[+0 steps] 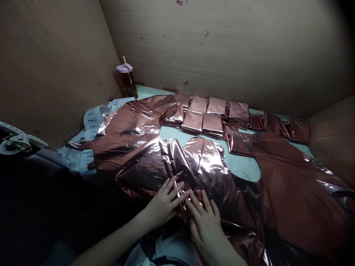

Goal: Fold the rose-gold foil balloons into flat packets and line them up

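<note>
On copper-coloured foil point(181, 157) — left hand point(163, 204), right hand point(204, 221) — both loosely outspread.

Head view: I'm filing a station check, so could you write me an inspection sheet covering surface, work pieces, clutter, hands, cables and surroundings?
Surface: pale green table, mostly covered.
Job's things: folded foil under the hands; large foil pieces spread to both sides; foil packets in uneven rows toward the back.
Clutter: lidded cup in the back left corner; curling labels and clear plastic at left.
Hands: left hand and right hand both rest on the folded foil, fingers extended.
Cables: nothing seen that is plainly a cable; white cord at the left edge, use unclear.
Surroundings: panels at left, back and right; small dark marks on the back one.
</note>
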Demonstrator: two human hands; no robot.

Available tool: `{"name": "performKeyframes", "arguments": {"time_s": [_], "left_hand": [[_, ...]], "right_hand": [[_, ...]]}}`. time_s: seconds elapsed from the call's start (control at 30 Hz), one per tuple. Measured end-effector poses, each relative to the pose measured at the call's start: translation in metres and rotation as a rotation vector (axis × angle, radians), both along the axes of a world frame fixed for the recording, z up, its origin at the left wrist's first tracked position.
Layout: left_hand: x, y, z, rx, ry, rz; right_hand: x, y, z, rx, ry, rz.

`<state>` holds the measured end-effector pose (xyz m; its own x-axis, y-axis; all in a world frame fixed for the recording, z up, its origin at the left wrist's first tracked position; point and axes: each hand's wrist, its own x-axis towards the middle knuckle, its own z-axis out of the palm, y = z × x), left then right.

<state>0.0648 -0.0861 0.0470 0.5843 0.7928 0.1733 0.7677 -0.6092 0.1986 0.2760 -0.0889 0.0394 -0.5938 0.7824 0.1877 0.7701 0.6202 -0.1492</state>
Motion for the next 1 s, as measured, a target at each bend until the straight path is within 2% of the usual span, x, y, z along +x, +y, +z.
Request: {"name": "performKeyframes", "arguments": {"time_s": [0.07,0.13,0.27,0.33,0.4,0.47,0.57,0.63,0.7,0.8,0.9,1.0], "left_hand": [[-0.021,0.008,-0.004,0.063,-0.041,-0.074],[-0.034,0.012,-0.006,0.15,-0.088,-0.094],[-0.026,-0.002,-0.011,0.349,-0.238,-0.076],[-0.016,-0.012,-0.013,0.337,-0.386,-0.018],[-0.006,-0.016,-0.011,0.249,-0.568,0.134],[0.001,-0.012,-0.007,0.127,-0.714,0.361],[0.01,0.001,-0.003,-0.014,-0.818,0.692],[0.014,0.008,-0.005,-0.033,-0.801,0.798],[0.018,0.012,-0.009,0.045,-0.707,0.818],[0.018,0.015,-0.009,0.159,-0.393,0.804],[0.005,0.026,0.0,0.055,-0.078,0.617],[-0.016,0.042,0.006,-0.096,0.05,0.39]], "right_hand": [[0.018,0.012,0.015,-0.109,-0.043,0.27],[0.03,0.026,0.023,-0.187,-0.06,0.458],[0.027,0.04,0.015,-0.119,0.055,0.508],[0.019,0.042,0.009,-0.113,0.246,0.515],[0.007,0.047,0.009,-0.204,0.448,0.419],[-0.009,0.056,0.013,-0.334,0.477,0.166],[-0.038,0.073,0.022,-0.408,0.176,-0.266],[-0.057,0.083,0.026,-0.387,0.013,-0.419],[-0.072,0.088,0.027,-0.356,-0.052,-0.482],[-0.087,0.091,0.029,-0.325,-0.131,-0.517],[-0.097,0.091,0.032,-0.308,-0.169,-0.517],[-0.097,0.094,0.032,-0.276,-0.168,-0.548]]}}
